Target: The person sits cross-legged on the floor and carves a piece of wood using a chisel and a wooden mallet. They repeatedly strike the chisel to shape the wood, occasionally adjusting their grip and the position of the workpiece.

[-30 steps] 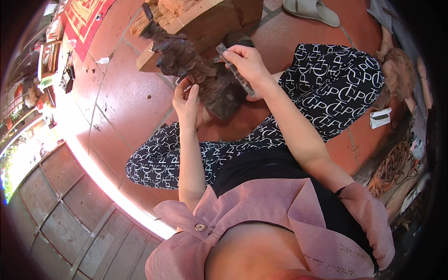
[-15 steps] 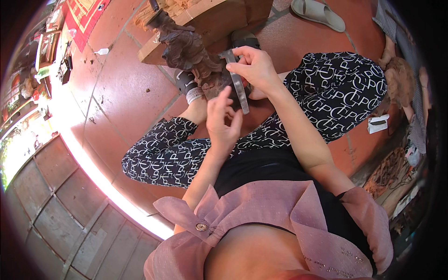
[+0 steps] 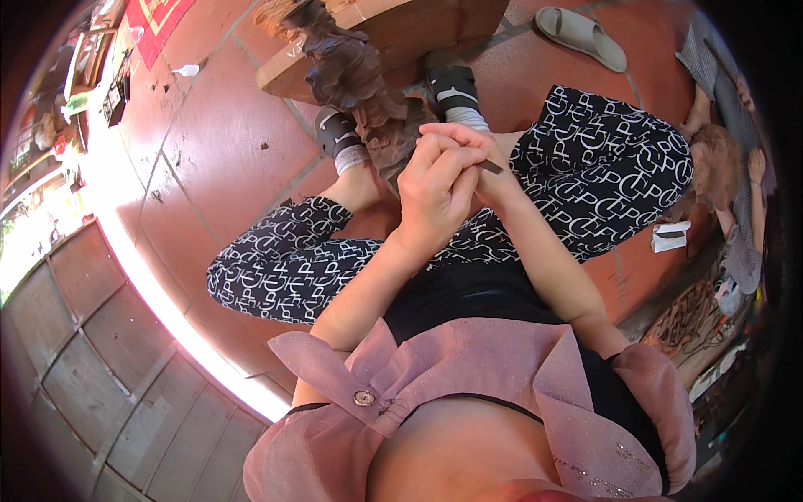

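Note:
My left hand (image 3: pixel 437 180) is closed, its fingers bent against my right hand (image 3: pixel 495 171) in front of my lap. Between the two hands is a narrow dark grey strip (image 3: pixel 489 166) that looks like sandpaper; only a short end sticks out, and the rest is hidden by my fingers. The right hand is partly covered by the left, its fingers curled around the same spot. Just beyond the hands, a dark brown carved wooden figure (image 3: pixel 345 71) leans between my feet, its lower end near my left hand.
A large wooden block (image 3: pixel 393 38) lies behind the carving. On the tiled floor are a beige slipper (image 3: pixel 581 38), a small white packet (image 3: pixel 670 237) and a white plastic piece (image 3: pixel 187 70). At the right edge another person's arm (image 3: pixel 757 188) shows near brown carved wood (image 3: pixel 718 159).
My hands have come together, the left rising to meet the right. The strip, earlier hanging long from my right hand, is now mostly covered. The view has shifted slightly.

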`<state>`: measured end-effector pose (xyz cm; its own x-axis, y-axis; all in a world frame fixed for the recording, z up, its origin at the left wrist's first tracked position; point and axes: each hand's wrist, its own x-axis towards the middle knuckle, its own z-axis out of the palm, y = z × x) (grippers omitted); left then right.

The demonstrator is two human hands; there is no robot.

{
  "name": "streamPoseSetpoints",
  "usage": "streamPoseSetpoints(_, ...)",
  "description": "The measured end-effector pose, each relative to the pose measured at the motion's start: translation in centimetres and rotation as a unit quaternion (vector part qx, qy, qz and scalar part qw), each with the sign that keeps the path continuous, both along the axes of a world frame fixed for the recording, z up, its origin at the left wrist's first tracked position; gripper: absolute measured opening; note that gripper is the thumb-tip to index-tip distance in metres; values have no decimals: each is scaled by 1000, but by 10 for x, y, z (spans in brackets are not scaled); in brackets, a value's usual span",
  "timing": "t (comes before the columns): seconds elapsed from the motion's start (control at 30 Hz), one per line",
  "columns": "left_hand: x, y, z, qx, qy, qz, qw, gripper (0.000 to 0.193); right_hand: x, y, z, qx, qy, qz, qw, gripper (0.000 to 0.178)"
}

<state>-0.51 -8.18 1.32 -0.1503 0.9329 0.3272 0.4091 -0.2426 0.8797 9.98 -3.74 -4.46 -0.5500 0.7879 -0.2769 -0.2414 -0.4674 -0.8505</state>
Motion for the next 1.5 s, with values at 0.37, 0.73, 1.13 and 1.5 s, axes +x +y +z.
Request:
streamPoseSetpoints(0.37,-42,-45,-30,-162,7,117,980,53,-19,5,-11,26,-104,-153,983,14)
streamPoseSetpoints(0.73,-71,-61,-125,-294,-186,141,927,79,-35,7,-40,176,-209,-101,956,10)
streamPoseSetpoints(1.13,-71,-61,-107,-331,-37,173,927,85,-31,17,-40,206,-224,-33,952,13)
streamPoseSetpoints(1.5,-73,-62,-110,-307,-118,160,931,86,-22,8,-29,109,-165,-55,979,7)
